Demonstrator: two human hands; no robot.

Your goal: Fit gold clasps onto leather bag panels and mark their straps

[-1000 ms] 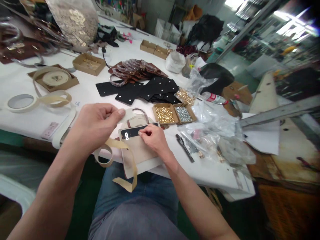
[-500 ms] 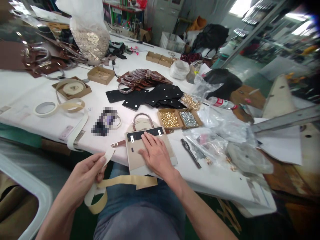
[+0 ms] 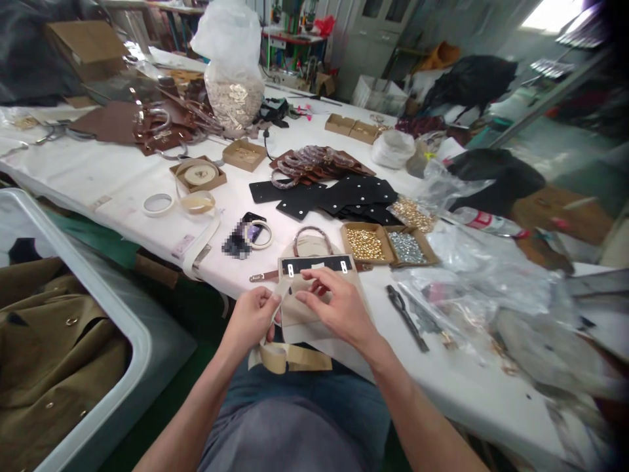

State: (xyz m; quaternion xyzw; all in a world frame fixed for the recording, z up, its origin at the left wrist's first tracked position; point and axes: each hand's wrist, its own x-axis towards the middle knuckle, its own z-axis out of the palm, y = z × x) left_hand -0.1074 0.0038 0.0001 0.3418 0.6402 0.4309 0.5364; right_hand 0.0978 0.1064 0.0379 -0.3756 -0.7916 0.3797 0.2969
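Note:
A length of adhesive tape is pinched in my left hand [image 3: 256, 316] at the left side of a beige bag panel [image 3: 307, 318]. The rest of that tan tape [image 3: 310, 359] dangles below the hand, over my lap. My right hand [image 3: 339, 307] is raised over the panel, fingers curved and apart, holding nothing that I can see. Along the panel's top runs a black strip [image 3: 319, 265] with two pale metal pieces. Behind it stands a wrapped bag handle [image 3: 314, 233], and a brown buckled strap [image 3: 265, 276] sticks out to the left.
Boxes of gold studs [image 3: 366, 244] and silver studs [image 3: 407, 247] sit behind the panel, near stacked black pieces [image 3: 344, 200]. A black tool [image 3: 407, 318] lies at right. Tape rolls [image 3: 157, 204] lie at left; a bin [image 3: 142, 341] holds olive material.
My left hand has brought the tape right, to the panel's edge. My right hand has lifted from lying flat on the panel, its fingers now curved. The view has turned left.

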